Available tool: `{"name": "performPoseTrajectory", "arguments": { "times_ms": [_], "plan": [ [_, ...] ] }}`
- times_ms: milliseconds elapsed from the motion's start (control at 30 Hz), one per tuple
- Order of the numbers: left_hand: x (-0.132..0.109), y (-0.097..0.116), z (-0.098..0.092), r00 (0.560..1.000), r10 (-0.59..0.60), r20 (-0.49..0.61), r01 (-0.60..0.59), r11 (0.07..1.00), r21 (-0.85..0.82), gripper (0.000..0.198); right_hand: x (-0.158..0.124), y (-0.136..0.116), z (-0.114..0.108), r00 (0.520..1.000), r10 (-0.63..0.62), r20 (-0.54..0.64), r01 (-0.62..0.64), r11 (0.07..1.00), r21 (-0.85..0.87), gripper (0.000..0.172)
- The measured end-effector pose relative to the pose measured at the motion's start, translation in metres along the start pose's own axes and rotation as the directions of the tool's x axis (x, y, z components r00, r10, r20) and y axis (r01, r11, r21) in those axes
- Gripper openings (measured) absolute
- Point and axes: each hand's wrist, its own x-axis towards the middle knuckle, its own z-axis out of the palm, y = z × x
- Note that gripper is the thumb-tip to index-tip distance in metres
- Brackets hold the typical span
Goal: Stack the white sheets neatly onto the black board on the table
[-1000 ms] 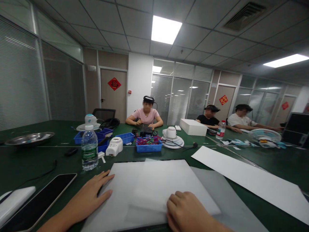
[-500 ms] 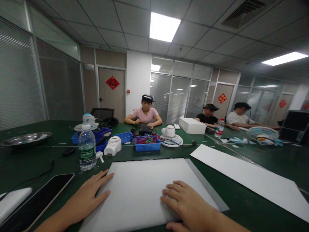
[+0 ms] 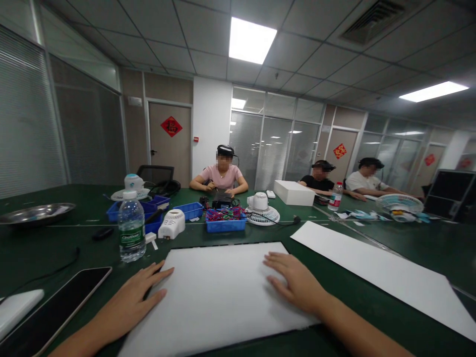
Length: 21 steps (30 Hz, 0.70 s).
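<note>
A large white sheet lies flat on the green table in front of me, with a thin dark edge showing along its far side and part of its near side. My left hand rests at its left edge, fingers stretched out and fingertips on the white surface. Over the right edge lies my right hand, open, its fingers pointing left across the upper right part. Neither hand grips anything. Whether the dark edge belongs to a board underneath, I cannot tell.
A water bottle stands beyond my left hand, and a phone lies left of it. A blue tray of wires sits ahead. Another white sheet lies right. A person works opposite; two more sit farther right.
My right hand has moved up and right to the sheet's right edge. The grey strip that stuck out along that side no longer shows. My left hand has hardly moved.
</note>
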Motion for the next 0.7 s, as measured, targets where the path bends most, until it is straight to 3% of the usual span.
{"name": "performPoseTrajectory", "arguments": {
  "times_ms": [67, 167, 300, 400, 533, 700],
  "plan": [
    [0.001, 0.0, 0.0, 1.0, -0.002, 0.003, 0.002, 1.0, -0.009, 0.055, -0.003, 0.047, 0.004, 0.967, 0.252, -0.043, -0.255, 0.959, -0.126, 0.051],
    [0.0, 0.003, -0.003, 1.0, -0.027, 0.01, 0.027, 0.999, -0.021, 0.055, -0.02, 0.107, 0.001, 0.876, 0.475, -0.079, -0.481, 0.857, -0.185, 0.06],
    [-0.004, 0.006, -0.008, 0.999, -0.044, -0.01, 0.044, 0.999, -0.029, 0.055, -0.045, 0.145, -0.007, 0.753, 0.657, -0.029, -0.646, 0.731, -0.22, 0.05],
    [-0.004, 0.006, -0.007, 0.999, -0.041, -0.021, 0.04, 0.999, -0.022, 0.056, -0.047, 0.143, -0.008, 0.74, 0.673, 0.01, -0.65, 0.718, -0.248, 0.039],
    [-0.003, 0.005, -0.005, 0.999, -0.032, -0.041, 0.031, 0.999, -0.017, 0.055, -0.029, 0.116, -0.009, 0.758, 0.652, -0.017, -0.625, 0.719, -0.305, 0.031],
    [-0.006, 0.008, -0.005, 0.998, -0.043, -0.036, 0.043, 0.999, -0.001, 0.055, -0.007, 0.05, -0.017, 0.86, 0.505, -0.079, -0.502, 0.806, -0.314, 0.027]
  ]
}}
